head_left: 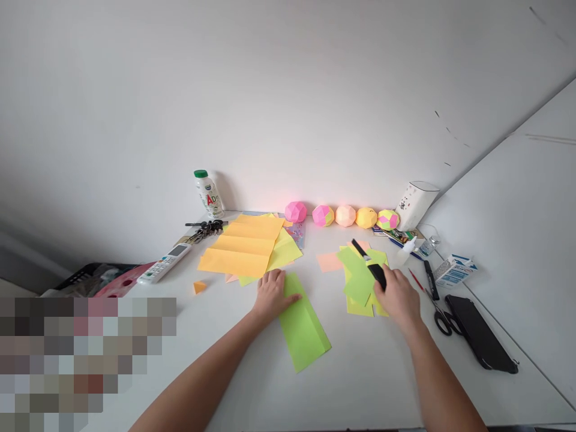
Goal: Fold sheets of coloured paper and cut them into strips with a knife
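Observation:
My left hand (272, 294) lies open on the upper left edge of a green paper sheet (306, 336), with the thumb spread across it. The sheet has a fold line along its right side and lies slanted on the white table. In my right hand (398, 297) is a knife (377, 275) with a black handle, its dark blade pointing up and left. The knife is over a loose pile of green and yellow paper pieces (355, 276). A peach paper piece (328, 261) sticks out to the left of that pile.
Creased orange sheets (243, 245) lie behind my left hand. Several faceted paper balls (345, 216) line the wall. A bottle (209, 195), a remote (165, 264) and keys (207, 229) stand left; scissors (443, 323), a black case (481, 333) and a small box (454, 271) lie right.

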The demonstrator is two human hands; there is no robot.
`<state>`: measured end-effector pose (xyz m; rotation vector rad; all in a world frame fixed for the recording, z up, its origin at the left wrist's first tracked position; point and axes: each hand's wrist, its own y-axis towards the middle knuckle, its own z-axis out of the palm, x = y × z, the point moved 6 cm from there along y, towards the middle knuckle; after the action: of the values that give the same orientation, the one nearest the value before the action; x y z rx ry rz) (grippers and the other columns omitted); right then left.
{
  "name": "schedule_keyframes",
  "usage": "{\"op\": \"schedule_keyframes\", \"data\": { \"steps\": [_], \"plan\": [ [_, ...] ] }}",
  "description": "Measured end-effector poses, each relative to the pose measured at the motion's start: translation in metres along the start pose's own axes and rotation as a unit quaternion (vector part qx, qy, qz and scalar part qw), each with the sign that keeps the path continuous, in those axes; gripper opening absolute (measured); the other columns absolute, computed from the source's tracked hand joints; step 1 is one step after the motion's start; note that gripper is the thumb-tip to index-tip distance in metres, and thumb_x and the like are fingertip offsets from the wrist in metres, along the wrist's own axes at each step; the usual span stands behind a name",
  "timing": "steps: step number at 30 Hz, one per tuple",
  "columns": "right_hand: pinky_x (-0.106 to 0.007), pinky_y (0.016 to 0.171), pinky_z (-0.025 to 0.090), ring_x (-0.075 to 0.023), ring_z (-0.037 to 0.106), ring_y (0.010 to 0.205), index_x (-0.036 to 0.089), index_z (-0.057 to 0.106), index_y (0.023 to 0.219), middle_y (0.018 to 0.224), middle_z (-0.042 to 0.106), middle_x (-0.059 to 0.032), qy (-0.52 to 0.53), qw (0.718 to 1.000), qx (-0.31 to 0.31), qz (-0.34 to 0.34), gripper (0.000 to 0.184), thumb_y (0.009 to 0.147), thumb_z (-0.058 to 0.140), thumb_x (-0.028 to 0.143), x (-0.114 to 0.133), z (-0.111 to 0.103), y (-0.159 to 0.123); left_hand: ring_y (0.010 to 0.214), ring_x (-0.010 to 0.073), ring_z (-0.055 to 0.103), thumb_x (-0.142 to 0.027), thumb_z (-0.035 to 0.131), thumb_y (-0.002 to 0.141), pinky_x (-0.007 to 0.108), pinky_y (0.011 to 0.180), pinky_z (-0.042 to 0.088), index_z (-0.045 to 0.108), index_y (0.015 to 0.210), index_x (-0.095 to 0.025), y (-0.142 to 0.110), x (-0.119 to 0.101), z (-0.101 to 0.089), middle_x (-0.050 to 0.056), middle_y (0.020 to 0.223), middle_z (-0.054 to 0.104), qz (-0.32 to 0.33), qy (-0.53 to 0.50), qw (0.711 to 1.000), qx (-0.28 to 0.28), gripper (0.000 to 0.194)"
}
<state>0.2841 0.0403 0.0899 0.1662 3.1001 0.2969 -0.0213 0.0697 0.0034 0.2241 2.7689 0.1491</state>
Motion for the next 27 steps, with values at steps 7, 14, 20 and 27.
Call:
{"op": "schedule_keyframes", "data": {
  "steps": [7,14,20,27],
  "plan": [
    [-0.033,0.057,0.043,-0.0284,0.064,0.082,0.017,0.064,0.094,0.092,0.063,-0.0138,-0.009,0.992,0.089,0.09,0.019,0.082,0.05,0.021,-0.062,0.02,0.01,0.111,0.0336,0.045,-0.062,0.064,0.065,0.045,0.094,0.035,0.056,0.107,-0.02,-0.001,0.008,-0.006,0.012,0.112,0.052,-0.056,-0.01,0.998,0.031,0.059],
    [-0.049,0.068,0.046,-0.041,0.058,0.097,0.009,0.065,0.096,0.099,0.061,-0.0264,0.045,0.987,0.115,0.106,0.024,0.079,0.05,0.018,-0.064,0.031,0.012,0.102,0.0282,0.052,-0.045,0.068,0.066,0.042,0.09,0.041,0.051,0.091,-0.022,-0.001,0.004,-0.01,0.007,0.101,0.058,-0.039,-0.099,0.994,0.032,0.037],
    [-0.043,0.094,0.042,-0.0271,0.05,0.116,0.017,0.06,0.117,0.12,0.06,-0.0147,0.245,0.96,0.111,-0.08,0.032,0.091,0.043,0.026,0.025,0.035,-0.008,0.083,0.0218,0.061,-0.04,0.066,0.068,0.034,0.071,0.05,0.052,0.093,-0.023,-0.003,-0.005,-0.007,0.003,0.086,0.063,-0.026,-0.352,0.934,0.051,0.034],
    [-0.027,0.064,0.05,-0.0171,0.064,0.076,0.018,0.066,0.102,0.086,0.069,-0.0041,0.441,0.836,0.274,-0.176,0.038,0.091,0.045,0.048,0.091,0.054,-0.056,0.066,0.0157,0.061,-0.05,0.077,0.061,0.028,0.06,0.048,0.057,0.075,-0.02,-0.008,-0.016,-0.008,0.001,0.074,0.065,-0.044,-0.546,0.833,0.073,0.039]
  ]
}}
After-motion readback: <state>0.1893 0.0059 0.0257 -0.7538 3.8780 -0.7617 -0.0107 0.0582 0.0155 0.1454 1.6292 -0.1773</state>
